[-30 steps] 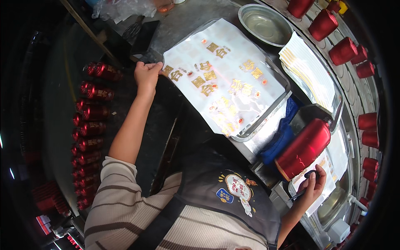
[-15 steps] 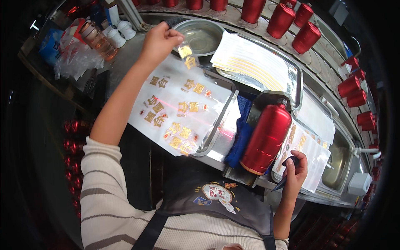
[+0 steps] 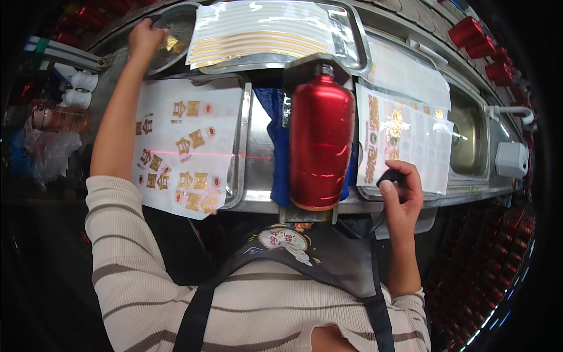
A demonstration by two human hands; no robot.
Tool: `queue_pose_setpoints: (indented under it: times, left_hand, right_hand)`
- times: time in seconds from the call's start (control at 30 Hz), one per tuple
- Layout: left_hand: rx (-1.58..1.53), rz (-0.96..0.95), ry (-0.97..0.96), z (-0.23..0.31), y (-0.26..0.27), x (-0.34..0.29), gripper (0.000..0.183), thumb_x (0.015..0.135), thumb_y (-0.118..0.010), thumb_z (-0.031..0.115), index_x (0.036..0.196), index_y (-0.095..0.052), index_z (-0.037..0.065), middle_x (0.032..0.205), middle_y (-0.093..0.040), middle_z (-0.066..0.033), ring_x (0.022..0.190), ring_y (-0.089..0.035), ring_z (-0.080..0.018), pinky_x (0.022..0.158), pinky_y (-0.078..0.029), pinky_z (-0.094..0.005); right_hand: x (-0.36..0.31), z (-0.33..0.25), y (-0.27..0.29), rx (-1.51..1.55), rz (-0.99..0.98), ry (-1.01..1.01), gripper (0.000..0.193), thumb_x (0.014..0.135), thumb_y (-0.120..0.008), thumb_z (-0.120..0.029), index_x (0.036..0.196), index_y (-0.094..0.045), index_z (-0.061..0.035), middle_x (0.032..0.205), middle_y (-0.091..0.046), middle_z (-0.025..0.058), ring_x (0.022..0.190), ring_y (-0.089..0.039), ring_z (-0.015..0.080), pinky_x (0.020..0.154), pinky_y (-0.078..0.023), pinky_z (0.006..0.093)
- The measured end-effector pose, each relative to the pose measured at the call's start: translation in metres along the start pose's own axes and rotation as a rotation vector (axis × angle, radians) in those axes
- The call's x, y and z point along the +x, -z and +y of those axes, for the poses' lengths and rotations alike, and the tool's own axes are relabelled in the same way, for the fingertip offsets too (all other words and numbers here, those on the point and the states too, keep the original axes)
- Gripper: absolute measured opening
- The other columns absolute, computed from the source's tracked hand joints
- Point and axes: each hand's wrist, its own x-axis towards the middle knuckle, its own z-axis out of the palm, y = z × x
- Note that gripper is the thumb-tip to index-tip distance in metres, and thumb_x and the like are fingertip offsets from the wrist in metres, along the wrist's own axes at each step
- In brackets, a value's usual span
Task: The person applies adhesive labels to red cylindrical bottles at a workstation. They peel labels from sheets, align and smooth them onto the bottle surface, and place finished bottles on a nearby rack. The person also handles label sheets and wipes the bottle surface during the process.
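My left hand (image 3: 145, 42) is over the round metal basin (image 3: 189, 13) at the far left, its fingers pinched on a gold decal (image 3: 171, 44) on clear film, partly blurred. It cannot be made out whether the decal touches the water. My right hand (image 3: 403, 190) is curled around a dark tool (image 3: 389, 176) near the right sheets; a flat dark part of it shows below the palm. Between my hands a glossy red bottle (image 3: 322, 146) rests in a metal holder with blue cloth (image 3: 280, 176) beside it, its neck pointing away from me.
Left of the bottle, a white sheet of gold decals (image 3: 170, 135) covers a metal tray (image 3: 240, 146). Behind are gold-striped strips (image 3: 258, 35) on another tray. Decal sheets (image 3: 404, 141) lie right, beside a sink (image 3: 472, 135). Red bottles (image 3: 472, 35) stand at the far right.
My left hand has carried the film piece down over the basin. The view has turned, so the bottle appears nearer the centre. My right hand still grips the dark tool.
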Motion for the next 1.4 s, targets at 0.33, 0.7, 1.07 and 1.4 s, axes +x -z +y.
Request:
queue_pose_setpoints:
  times: [0.33, 0.7, 1.07, 1.4]
  left_hand:
    - [-0.505, 0.042, -0.368, 0.127, 0.140, -0.184, 0.009, 0.085, -0.074, 0.003, 0.092, -0.068, 0.000, 0.083, -0.069, -0.0006, 0.080, -0.061, -0.0074, 0.076, -0.047, -0.0242]
    - [-0.916, -0.365, -0.696, 0.194, 0.173, -0.251, 0.034, 0.076, -0.080, 0.002, 0.108, -0.067, 0.000, 0.085, -0.071, -0.0090, 0.081, -0.068, -0.0161, 0.078, -0.051, -0.0301]
    - [-0.957, -0.536, -0.467, 0.234, 0.090, -0.214, 0.018, 0.084, -0.076, 0.010, 0.098, -0.067, 0.003, 0.085, -0.067, -0.0002, 0.080, -0.062, -0.0085, 0.075, -0.050, -0.0244]
    - [-0.860, -0.344, -0.449, 0.234, 0.078, -0.216, 0.035, 0.083, -0.074, 0.006, 0.118, -0.068, 0.004, 0.083, -0.067, 0.0016, 0.076, -0.061, -0.0071, 0.071, -0.049, -0.0224]
  right_hand:
    - [0.004, 0.020, -0.041, -0.606, -0.155, 0.630, 0.092, 0.064, -0.082, -0.013, 0.148, -0.044, -0.0107, 0.082, -0.048, 0.0100, 0.061, -0.050, 0.0243, 0.054, -0.047, 0.0354]
    - [0.004, -0.010, -0.043, -0.552, -0.197, 0.637, 0.087, 0.059, -0.084, -0.009, 0.140, -0.056, -0.0196, 0.090, -0.053, 0.0104, 0.059, -0.054, 0.0192, 0.055, -0.048, 0.0310]
    - [0.043, -0.010, -0.065, 0.105, -0.142, 0.099, 0.055, 0.086, -0.075, -0.027, 0.126, -0.049, 0.0004, 0.110, -0.058, 0.0099, 0.069, -0.055, 0.0041, 0.061, -0.044, 0.0173]
    - [0.043, -0.016, -0.068, 0.178, -0.207, 0.038, 0.062, 0.087, -0.076, -0.027, 0.131, -0.042, 0.0016, 0.117, -0.056, 0.0149, 0.080, -0.066, 0.0103, 0.067, -0.051, 0.0207]
